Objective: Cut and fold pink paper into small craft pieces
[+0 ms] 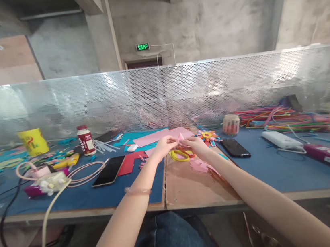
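Left grip [164, 144], right grip [192, 143] pinching paper [180, 136]

Green wall sign [142, 46], probably "EXIT"

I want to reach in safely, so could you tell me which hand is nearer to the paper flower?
The right hand: it sits just left of the paper flower. The left hand is further left, beyond the pink paper piece both pinch.
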Tool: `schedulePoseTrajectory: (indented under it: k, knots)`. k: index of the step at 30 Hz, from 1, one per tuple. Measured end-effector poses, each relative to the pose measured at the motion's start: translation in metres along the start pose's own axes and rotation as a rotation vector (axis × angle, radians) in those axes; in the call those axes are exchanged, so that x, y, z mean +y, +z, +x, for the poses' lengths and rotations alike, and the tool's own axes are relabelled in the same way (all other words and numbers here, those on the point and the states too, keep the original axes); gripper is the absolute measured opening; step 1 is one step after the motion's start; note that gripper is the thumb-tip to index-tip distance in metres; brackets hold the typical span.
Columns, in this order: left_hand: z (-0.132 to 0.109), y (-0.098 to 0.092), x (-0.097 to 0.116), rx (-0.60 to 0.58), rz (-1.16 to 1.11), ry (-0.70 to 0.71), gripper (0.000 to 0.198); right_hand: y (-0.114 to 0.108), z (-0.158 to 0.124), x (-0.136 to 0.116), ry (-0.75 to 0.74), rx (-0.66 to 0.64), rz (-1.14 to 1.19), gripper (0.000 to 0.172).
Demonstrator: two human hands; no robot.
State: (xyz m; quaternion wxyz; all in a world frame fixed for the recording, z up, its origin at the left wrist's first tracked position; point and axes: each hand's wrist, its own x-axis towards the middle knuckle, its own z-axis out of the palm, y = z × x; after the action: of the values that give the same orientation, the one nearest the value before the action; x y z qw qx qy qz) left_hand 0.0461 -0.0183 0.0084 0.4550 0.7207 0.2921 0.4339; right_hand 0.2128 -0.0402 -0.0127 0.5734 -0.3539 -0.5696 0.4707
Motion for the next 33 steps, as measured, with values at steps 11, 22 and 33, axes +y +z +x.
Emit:
schedulePoseTrajectory:
  k: [11, 22, 33]
  knots:
    - [-0.004, 0.001, 0.009, 0.038, -0.029, -0.047, 0.007, 0.001, -0.002, -0.003, -0.02, 0.013, -0.008, 0.028]
    - [-0.003, 0.001, 0.009, 0.049, -0.049, -0.069, 0.016, -0.001, -0.003, -0.008, 0.022, 0.015, -0.037, 0.028]
    - [-0.005, 0.0, 0.011, 0.044, -0.068, -0.102, 0.021, -0.005, -0.001, -0.006, 0.018, -0.045, -0.042, 0.033]
